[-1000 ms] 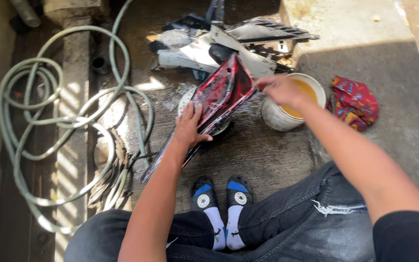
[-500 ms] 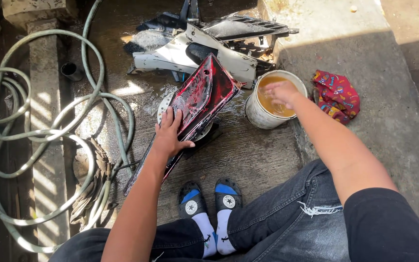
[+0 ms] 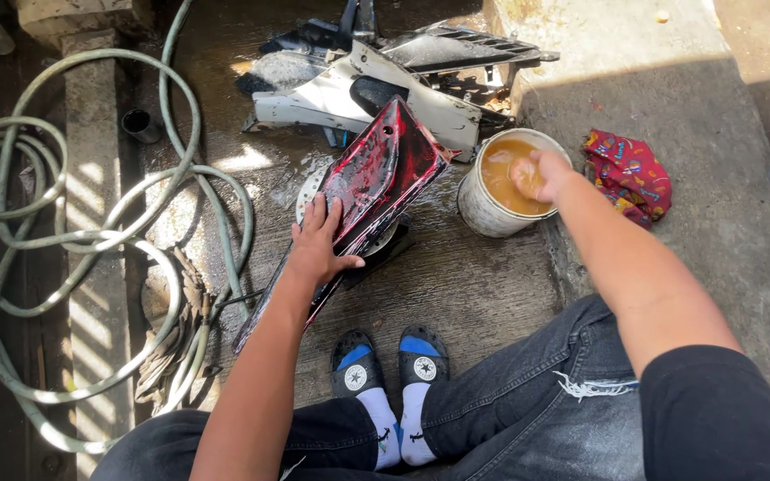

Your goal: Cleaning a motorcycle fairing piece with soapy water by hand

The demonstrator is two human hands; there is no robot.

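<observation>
My left hand (image 3: 318, 245) rests flat on the lower part of a long red and black panel (image 3: 376, 174) that lies tilted on the wet concrete, wet with suds. My right hand (image 3: 536, 174) dips into a white bucket (image 3: 474, 209) of brownish water just right of the panel; its fingers are curled in the water, and I cannot tell whether they hold anything. My knees in black jeans and my blue sandals (image 3: 389, 361) fill the bottom of the view.
White and black plastic body panels (image 3: 376, 80) lie piled behind the red one. A grey hose (image 3: 82, 240) coils over the ground at left. A colourful rag (image 3: 630, 174) lies on the raised concrete step right of the bucket. A small dark cup (image 3: 142, 125) stands near the hose.
My right hand has moved from the top edge of the red panel over to the bucket and down into the water. My left hand stays on the panel.
</observation>
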